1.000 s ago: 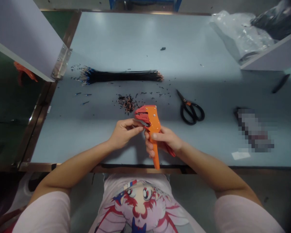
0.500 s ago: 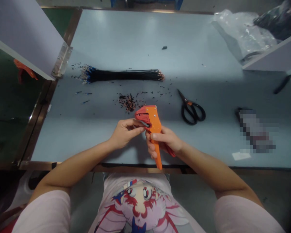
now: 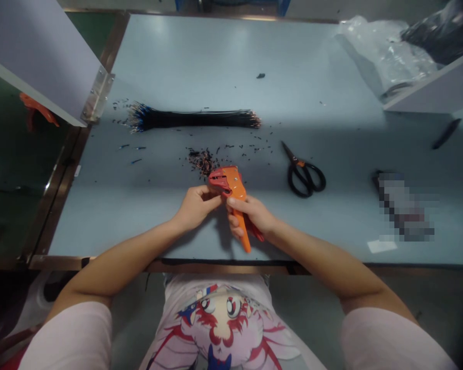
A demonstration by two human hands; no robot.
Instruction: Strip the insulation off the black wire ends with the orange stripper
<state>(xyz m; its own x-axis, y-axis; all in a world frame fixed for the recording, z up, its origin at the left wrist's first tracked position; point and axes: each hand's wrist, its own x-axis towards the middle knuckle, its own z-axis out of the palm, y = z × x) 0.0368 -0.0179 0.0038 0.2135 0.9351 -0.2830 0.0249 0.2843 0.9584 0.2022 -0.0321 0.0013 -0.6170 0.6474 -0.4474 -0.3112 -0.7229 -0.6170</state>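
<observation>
My right hand [image 3: 250,217] is wrapped round the handles of an orange wire stripper [image 3: 233,192], held upright over the near part of the grey table [image 3: 200,61]. My left hand [image 3: 196,205] is pinched at the stripper's red jaws; what its fingertips hold is too small to make out. Just beyond the tool lies a small heap of stripped insulation bits [image 3: 203,161]. Farther back a bundle of thin black wires [image 3: 193,119] lies crosswise, blue-tipped at its left end.
Black-handled scissors [image 3: 303,172] lie to the right of the stripper. A blurred-out object [image 3: 403,205] and a white slip [image 3: 381,246] sit at the right. A crumpled plastic bag [image 3: 381,49] and a white board edge [image 3: 432,87] are at the back right. A hinged panel [image 3: 42,56] overhangs the back left.
Both hands and the stripper have shifted a little left and away from me, and the tool's jaws look more closed than before.
</observation>
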